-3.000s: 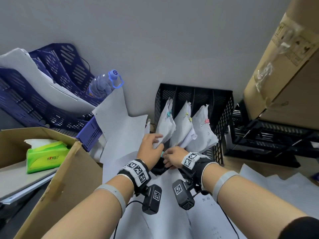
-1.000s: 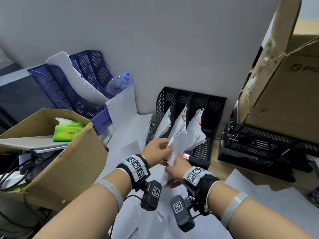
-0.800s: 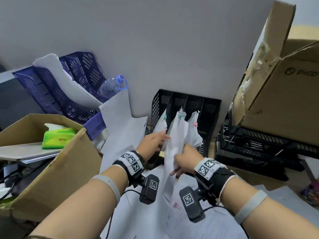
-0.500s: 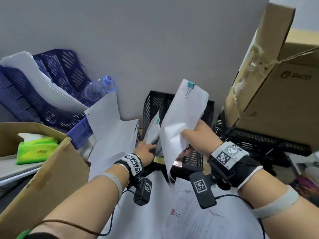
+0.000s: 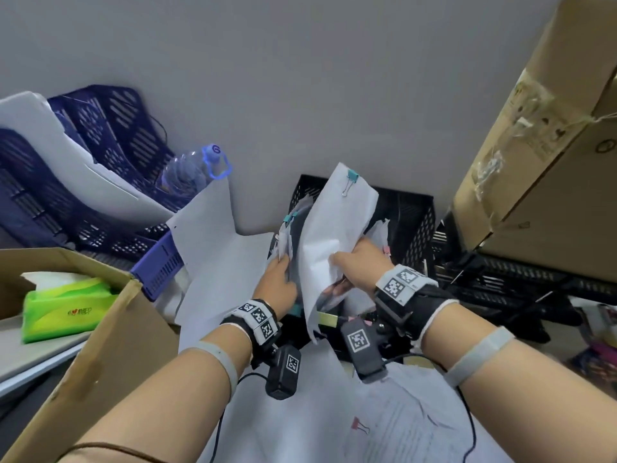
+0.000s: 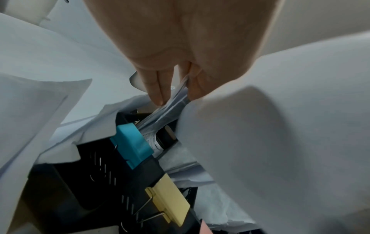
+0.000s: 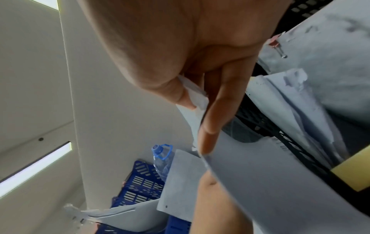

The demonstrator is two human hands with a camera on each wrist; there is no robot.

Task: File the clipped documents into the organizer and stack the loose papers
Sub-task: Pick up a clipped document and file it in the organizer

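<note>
Fingers and thumb of the right hand (image 5: 362, 264) pinch a clipped document (image 5: 329, 228) — teal binder clip (image 5: 350, 179) at its top corner — upright above the black organizer (image 5: 412, 222) by the wall. Left hand (image 5: 277, 284) pinches the papers (image 6: 172, 101) already filed in the organizer's left slot. Loose papers (image 5: 300, 406) cover the desk's near edge.

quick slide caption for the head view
Right hand lowers a teal-clipped document toward the black organizer while the left hand parts filed papers.
</note>
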